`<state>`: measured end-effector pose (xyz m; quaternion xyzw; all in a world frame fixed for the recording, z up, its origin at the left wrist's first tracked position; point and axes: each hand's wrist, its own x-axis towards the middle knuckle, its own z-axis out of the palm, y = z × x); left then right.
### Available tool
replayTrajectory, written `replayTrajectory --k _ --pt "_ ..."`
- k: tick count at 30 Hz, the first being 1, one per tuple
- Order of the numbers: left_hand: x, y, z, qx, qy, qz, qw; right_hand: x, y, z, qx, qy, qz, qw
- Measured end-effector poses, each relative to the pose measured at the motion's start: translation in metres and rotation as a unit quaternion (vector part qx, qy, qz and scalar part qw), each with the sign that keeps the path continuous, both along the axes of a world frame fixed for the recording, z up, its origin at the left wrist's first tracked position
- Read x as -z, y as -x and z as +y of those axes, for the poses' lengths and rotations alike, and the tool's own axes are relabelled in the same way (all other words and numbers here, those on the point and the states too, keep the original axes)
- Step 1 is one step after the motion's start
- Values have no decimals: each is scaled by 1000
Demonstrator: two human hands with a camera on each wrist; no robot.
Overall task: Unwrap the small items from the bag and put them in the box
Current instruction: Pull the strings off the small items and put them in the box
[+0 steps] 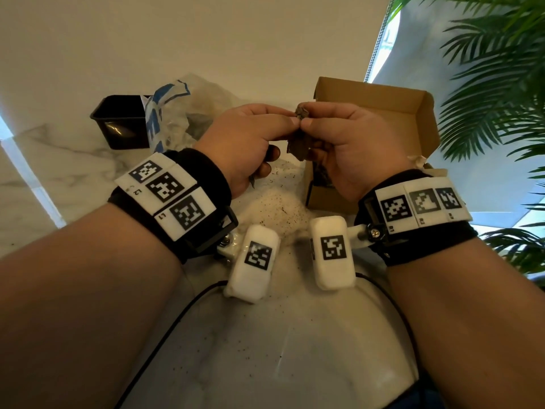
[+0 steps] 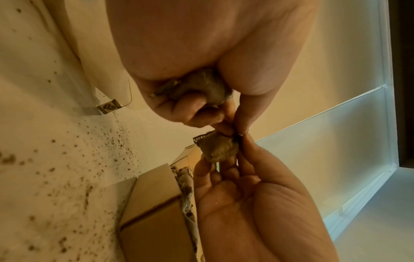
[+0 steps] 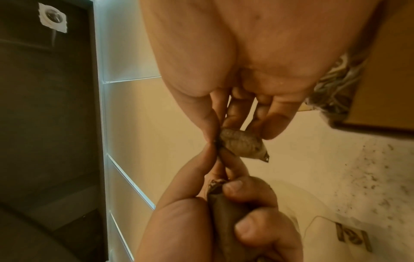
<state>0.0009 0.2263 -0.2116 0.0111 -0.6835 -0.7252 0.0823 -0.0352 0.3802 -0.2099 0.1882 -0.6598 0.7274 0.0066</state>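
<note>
A small brown wrapped item [image 1: 298, 147] hangs in the air between both hands, left of the open cardboard box [image 1: 383, 113]. My left hand [image 1: 290, 118] pinches its top edge with thumb and forefinger. My right hand [image 1: 309, 116] pinches the same edge from the other side, its other fingers curved loosely behind the item. In the wrist views the item [image 2: 218, 148] [image 3: 241, 145] is a wrinkled lump with a serrated wrapper edge. My left hand's lower fingers also curl round a second brown piece [image 2: 197, 86] [image 3: 224, 209]. The plastic bag [image 1: 182, 113] with blue print lies behind my left hand.
A black square tub [image 1: 121, 122] stands at the back left beside the bag. Dark crumbs and pale powder [image 1: 280, 208] cover the marble table [image 1: 73, 160] under my hands. Crumpled patterned pieces [image 2: 186, 186] lie in the box. A leafy plant [image 1: 501, 84] stands at the right.
</note>
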Motion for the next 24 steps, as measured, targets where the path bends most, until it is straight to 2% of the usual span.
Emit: replayTrajectory --k 7,14,16,19,21,24 --pt "0 1 1 -4 9 1 1000 0 1 1 6 11 -7 1000" --pt "1 0 1 -10 31 -11 999 2 0 1 5 -63 23 998" --pt "0 -1 2 -11 30 -16 999 -3 1 6 44 -46 21 998" --pt "1 -2 5 -18 24 -50 998 -12 10 26 159 7 -6 987" --pt "3 -3 6 -16 11 -78 997 -12 17 40 226 -17 -2 974" --pt "3 -4 8 -14 4 -103 995 -10 25 51 271 -55 -22 961"
